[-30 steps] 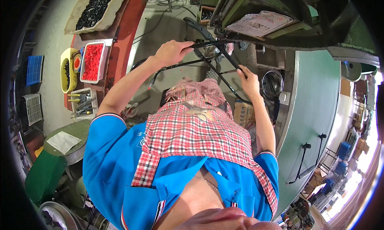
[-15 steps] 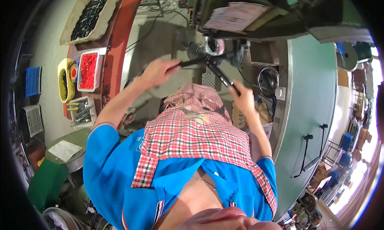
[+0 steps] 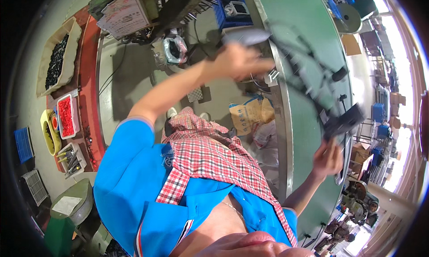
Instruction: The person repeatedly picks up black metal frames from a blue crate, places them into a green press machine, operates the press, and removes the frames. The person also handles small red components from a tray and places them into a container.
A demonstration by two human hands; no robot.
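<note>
A black jointed rod assembly, smeared by motion, stretches over the green tabletop on my right. My right hand is closed on the near end of it, at a dark blocky piece. Farther off, my left hand is blurred above the table's left edge, near the far part of the assembly. Whether its fingers grip anything cannot be made out. A grey blurred shape shows just beyond that hand. Part of another thin black rod piece is visible on the tabletop.
The green table runs along my right. At the left, a red bench bears a cream tray of black parts and a white tray of red parts. A machine, a blue crate and a yellow sack stand around the floor.
My body has turned right, from the machine toward the green table. Both hands have swung right; the black assembly has gone from before the machine to over the tabletop.
</note>
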